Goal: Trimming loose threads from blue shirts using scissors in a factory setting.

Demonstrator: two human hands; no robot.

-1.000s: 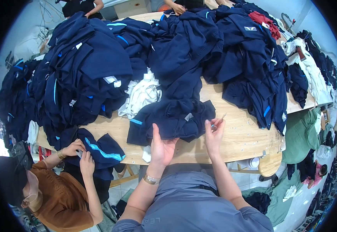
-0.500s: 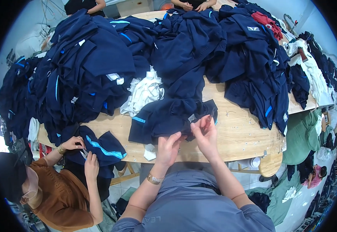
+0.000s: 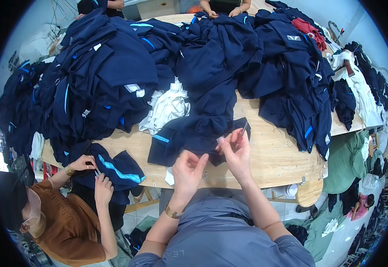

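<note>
While our left hand (image 3: pixel 188 169) hovers with fingers loosely spread beside the navy garment (image 3: pixel 189 135) at the wooden tabletop's (image 3: pixel 274 160) near edge, our right hand (image 3: pixel 235 149) pinches a small thin tool (image 3: pixel 244 130) over it.

White rectangular labels (image 3: pixel 134 89) on navy garment pile (image 3: pixel 100 71), table's left.

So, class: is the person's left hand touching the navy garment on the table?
Cannot tell. In the head view the left hand overlaps the navy garment's near edge, but neither contact nor a gap shows plainly.
</note>
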